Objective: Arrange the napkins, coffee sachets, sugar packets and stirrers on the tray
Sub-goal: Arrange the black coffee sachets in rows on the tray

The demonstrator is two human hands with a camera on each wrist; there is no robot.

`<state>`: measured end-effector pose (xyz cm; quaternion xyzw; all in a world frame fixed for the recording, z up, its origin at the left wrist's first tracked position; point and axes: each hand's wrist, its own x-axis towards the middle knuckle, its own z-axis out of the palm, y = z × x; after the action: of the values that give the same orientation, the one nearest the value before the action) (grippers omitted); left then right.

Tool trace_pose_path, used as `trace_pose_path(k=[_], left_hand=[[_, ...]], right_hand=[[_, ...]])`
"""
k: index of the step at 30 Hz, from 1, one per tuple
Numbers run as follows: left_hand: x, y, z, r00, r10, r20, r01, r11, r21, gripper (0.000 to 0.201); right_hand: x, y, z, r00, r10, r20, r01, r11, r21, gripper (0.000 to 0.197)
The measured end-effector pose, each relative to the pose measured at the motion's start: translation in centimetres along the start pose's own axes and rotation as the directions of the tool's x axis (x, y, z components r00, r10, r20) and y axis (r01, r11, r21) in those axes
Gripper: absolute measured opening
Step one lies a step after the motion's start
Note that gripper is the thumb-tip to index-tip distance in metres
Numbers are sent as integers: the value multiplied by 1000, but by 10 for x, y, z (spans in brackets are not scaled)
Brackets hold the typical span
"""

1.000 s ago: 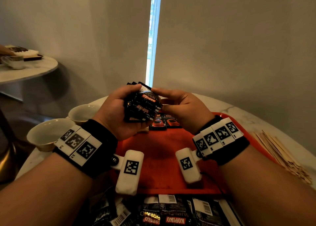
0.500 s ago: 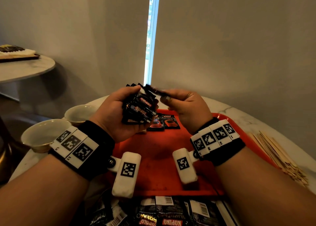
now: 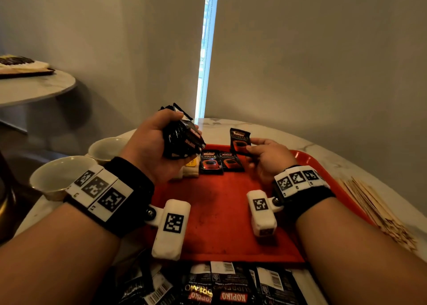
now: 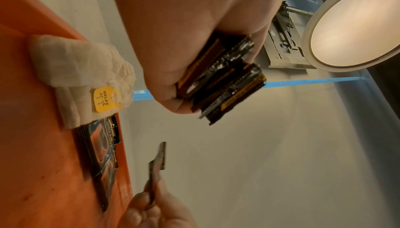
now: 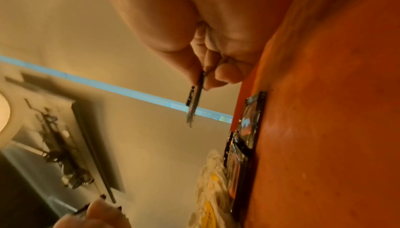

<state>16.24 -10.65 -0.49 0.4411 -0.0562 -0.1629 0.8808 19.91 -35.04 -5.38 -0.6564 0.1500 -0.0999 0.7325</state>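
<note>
My left hand [image 3: 159, 143] grips a thick stack of black coffee sachets [image 3: 182, 138] above the far left of the red tray [image 3: 208, 223]. In the left wrist view the stack [image 4: 223, 77] shows edge-on under my thumb. My right hand [image 3: 265, 156] pinches a single black coffee sachet [image 3: 239, 141] upright over the tray's far edge; the right wrist view shows it edge-on [image 5: 194, 101]. Two sachets [image 3: 220, 162] lie side by side on the tray. Beside them lie white folded napkins [image 4: 82, 70] with a yellow label.
Wooden stirrers [image 3: 374, 207] lie on the marble table right of the tray. More coffee sachets [image 3: 219, 286] are heaped at the near edge. Two white cups [image 3: 60, 177] stand left of the tray. A second round table [image 3: 34, 87] is at the far left.
My right hand has pulled one sachet off the stack and moved it right, over the tray's far edge. The left hand and its stack have stayed about where they were.
</note>
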Motion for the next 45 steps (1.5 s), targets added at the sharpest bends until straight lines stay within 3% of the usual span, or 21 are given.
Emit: trace_pose_path(k=[5,12,20,26,31,38,45], left_hand=[[0,1,-2,1000,5,-11,-5,1000,24,40],[-2,1,0,1000,-7,-20,7,1000,-2,45],[-4,0,2,999,-1,-36,1,1000,12,61],[-3,1,1,999,-12,-37,13,1000,26,55],[-2,1,0,999,-9,-39,10,1000,28,63],[-1,0,0,999,-2,-33,3,999,37,43],[-1,0,0,999,3,-40,-1,999,50,43]], right_hand=[[1,7,-3,994,100,34,-97,992,-83,26],[-1,7,-1,994,99,53,-86,973,-216,25],[-6,4,0,989,118,89,-92,962,-256,24],[-8,2,1,992,84,92,-52,950,-309,20],[-6,3,0,996,60,66,-29,918,-395,18],[-4,2,-1,998,32,52,-3,875,-483,6],[-5,2,-1,998,33,45,-8,883,-469,10]])
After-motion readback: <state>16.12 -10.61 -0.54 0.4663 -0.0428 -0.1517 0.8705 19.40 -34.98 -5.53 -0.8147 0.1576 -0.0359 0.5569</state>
